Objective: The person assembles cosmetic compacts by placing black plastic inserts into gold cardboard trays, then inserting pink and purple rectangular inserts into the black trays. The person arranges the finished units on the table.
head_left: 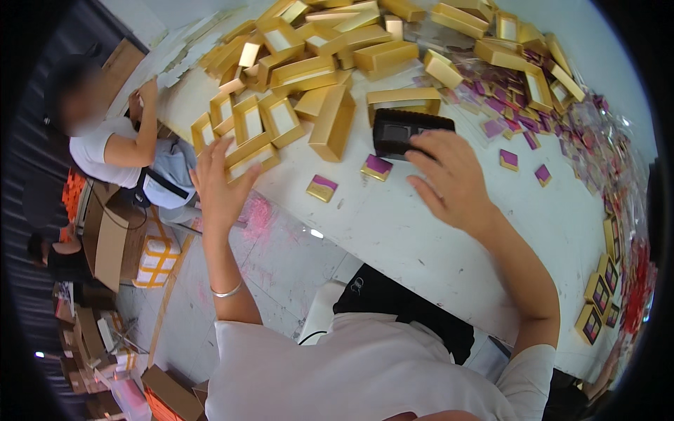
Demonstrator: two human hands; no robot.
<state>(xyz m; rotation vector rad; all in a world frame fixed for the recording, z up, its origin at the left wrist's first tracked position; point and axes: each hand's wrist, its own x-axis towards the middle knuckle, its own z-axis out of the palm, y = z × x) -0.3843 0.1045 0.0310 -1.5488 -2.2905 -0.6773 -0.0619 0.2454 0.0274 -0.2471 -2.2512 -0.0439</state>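
My left hand is at the left side of the white table, thumb and fingers spread, over the near edge of several open gold boxes. It holds nothing that I can see. My right hand reaches over the right part of a black plastic tray. Its fingertips lie on the tray, while the thumb stands apart below it. Behind the tray, close against it, lies an open gold box. Two small purple-and-gold packets, a left packet and a right packet, lie between my hands.
A pile of gold boxes covers the far side of the table. At the right are many scattered purple-and-gold packets, clear wrap, and several filled boxes near the edge. Another person works at the far left, near cardboard cartons.
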